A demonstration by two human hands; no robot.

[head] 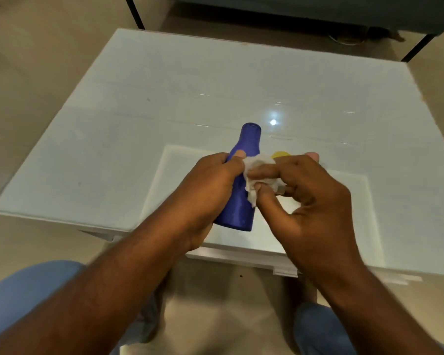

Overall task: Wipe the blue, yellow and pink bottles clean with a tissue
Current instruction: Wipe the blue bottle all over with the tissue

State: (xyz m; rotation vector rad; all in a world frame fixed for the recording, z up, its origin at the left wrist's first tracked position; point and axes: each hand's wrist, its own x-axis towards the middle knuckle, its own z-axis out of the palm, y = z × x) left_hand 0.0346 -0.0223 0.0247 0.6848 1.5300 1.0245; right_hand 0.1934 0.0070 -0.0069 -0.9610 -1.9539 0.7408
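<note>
- The person is sitting at a white glossy worktop [164, 93], knees in blue trousers [23, 298] showing at the bottom of the view, one at 7 o'clock and one at 5 o'clock.
- The left hand [205, 193] is gripping the blue bottle [241, 201] around its middle, fingers [235, 162] curling round the body with a fingertip showing on the far side.
- The blue bottle is being held off the worktop, tilted, its narrow capped end pointing toward 12 o'clock and its wide base toward 6 o'clock, above the near edge of the worktop.
- The right hand [310, 201] is pinching a crumpled white tissue [259, 172] between thumb and fingers, pressing it against the right flank of the blue bottle, just beside the left hand's fingertips.
- A yellow bottle [280, 154] is showing only as a small rounded top peeking over the right hand at about 1 o'clock from the tissue; the rest is hidden.
- A pink bottle [312, 156] is likewise showing only its tip, just beyond the right knuckles, to the 3 o'clock side of the yellow one.
- A white tray-like panel [180, 160] is lying on the worktop beneath the hands.
- A bright spot of lamp glare [273, 122] is sitting on the worktop at 1 o'clock from the bottle's cap.
- Dark furniture legs [135, 11] are standing on the beige floor [36, 73] beyond the worktop's far edge.
</note>
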